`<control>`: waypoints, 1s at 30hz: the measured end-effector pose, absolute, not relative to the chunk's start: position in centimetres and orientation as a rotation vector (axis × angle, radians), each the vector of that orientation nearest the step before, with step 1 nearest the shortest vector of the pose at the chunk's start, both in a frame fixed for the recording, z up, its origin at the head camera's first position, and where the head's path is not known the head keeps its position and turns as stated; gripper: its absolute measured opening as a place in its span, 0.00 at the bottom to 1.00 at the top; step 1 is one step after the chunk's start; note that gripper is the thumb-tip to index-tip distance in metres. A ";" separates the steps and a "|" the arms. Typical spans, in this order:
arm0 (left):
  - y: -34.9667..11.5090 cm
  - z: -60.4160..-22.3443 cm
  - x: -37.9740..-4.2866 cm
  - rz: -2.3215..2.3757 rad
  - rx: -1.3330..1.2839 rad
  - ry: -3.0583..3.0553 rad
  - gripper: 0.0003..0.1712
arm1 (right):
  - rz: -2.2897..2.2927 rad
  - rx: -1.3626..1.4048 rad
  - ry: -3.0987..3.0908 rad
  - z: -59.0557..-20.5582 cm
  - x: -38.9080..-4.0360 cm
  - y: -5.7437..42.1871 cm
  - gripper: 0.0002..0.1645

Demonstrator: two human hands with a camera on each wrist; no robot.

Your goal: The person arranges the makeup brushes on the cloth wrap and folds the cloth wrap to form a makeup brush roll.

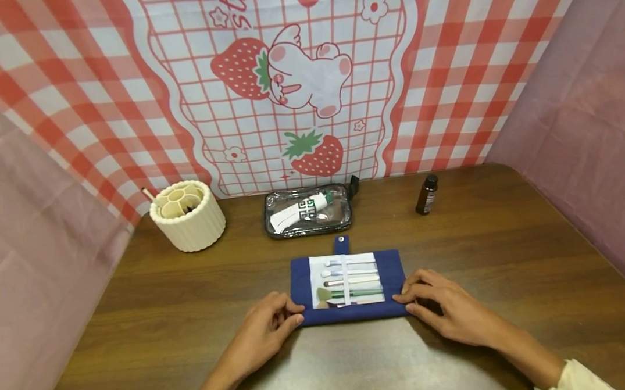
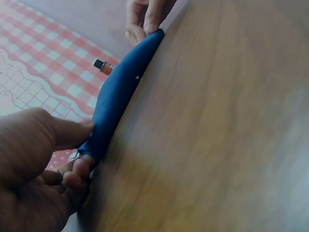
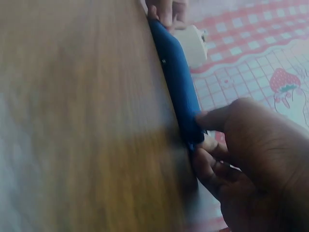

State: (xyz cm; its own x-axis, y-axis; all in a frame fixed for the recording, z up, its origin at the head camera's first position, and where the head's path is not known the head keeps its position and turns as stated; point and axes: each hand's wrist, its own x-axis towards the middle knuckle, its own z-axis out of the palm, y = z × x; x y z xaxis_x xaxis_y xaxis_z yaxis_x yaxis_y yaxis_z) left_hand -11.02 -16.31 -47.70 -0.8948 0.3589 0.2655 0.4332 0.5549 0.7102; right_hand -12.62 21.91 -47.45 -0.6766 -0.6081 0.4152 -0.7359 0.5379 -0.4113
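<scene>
A blue fabric brush roll (image 1: pixel 391 273) lies on the table with its near edge folded over. Several makeup brushes (image 1: pixel 355 272) sit side by side in its white inner panel, under a white elastic band. The lowest ones are partly covered by the folded edge. My left hand (image 1: pixel 263 328) pinches the near left corner between thumb and fingers, while my right hand (image 1: pixel 451 308) grips the near right corner. In the left wrist view the folded edge (image 2: pixel 118 92) stretches between both hands as a thick band. A snap strap (image 1: pixel 341 246) sticks out from the far side.
Behind the roll lies a clear pouch (image 1: pixel 334 223) holding a white tube (image 1: pixel 289 216). To the back left stands a cream ribbed organizer (image 1: pixel 193 229), with a small dark bottle (image 1: pixel 427 196) at the back right. A checked strawberry cloth (image 1: pixel 454 84) hangs along the table's far edge.
</scene>
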 end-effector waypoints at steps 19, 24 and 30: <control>-17.1 -48.0 -11.5 -1.197 -0.820 -2.691 0.12 | 0.913 1.157 -2.598 -47.7 -12.9 22.8 0.22; -17.2 -48.1 -11.6 -1.193 -0.829 -2.667 0.08 | 0.909 1.104 -2.623 -47.6 -13.0 22.8 0.23; -17.1 -48.0 -11.5 -1.164 -0.803 -2.672 0.05 | 1.041 1.041 -2.590 -47.7 -13.0 22.5 0.19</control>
State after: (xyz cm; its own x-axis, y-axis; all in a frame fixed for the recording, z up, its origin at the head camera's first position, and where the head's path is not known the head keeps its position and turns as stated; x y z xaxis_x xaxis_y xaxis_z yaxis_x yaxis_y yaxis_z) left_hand -11.50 -17.09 -48.01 -0.8523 0.4225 0.3083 0.5135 0.5641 0.6466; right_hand -13.02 22.54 -47.66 -0.7442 -0.5469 0.3836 -0.6602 0.5150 -0.5467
